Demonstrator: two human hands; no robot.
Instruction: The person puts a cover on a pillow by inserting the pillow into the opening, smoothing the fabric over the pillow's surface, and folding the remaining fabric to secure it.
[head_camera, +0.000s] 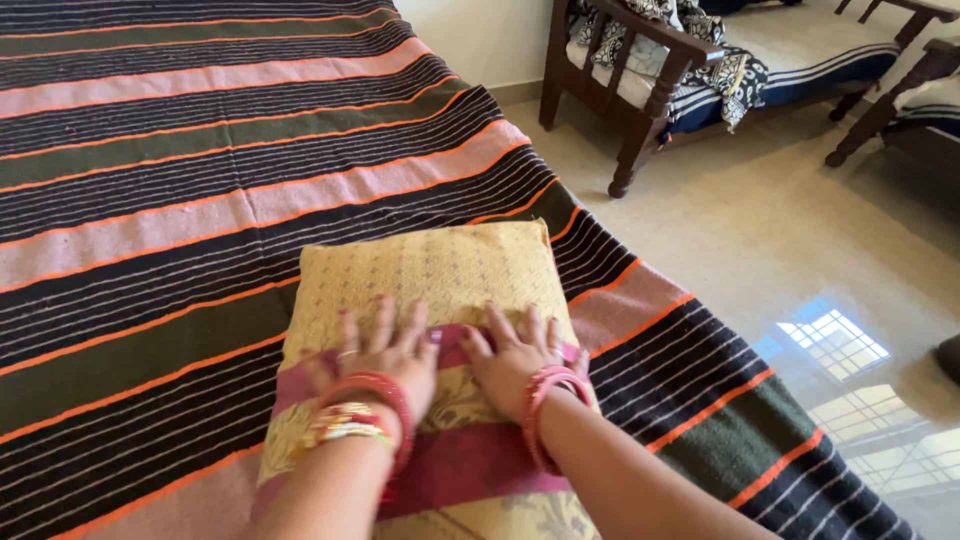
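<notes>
Both your hands press flat on a folded yellow cloth at the near edge of the bed.

The striped bedspread, in black, green, pink and orange bands, fills the left of the view. On it lies the folded yellow cloth with maroon bands, close to the bed's right edge. Your left hand rests palm down on it, fingers spread wide and holding nothing, red and gold bangles at the wrist. Just beside it your right hand lies flat too, fingers splayed and gripping nothing. Farther right, well apart, a dark wooden sofa with patterned cushions stands on the glossy tiled floor.
</notes>
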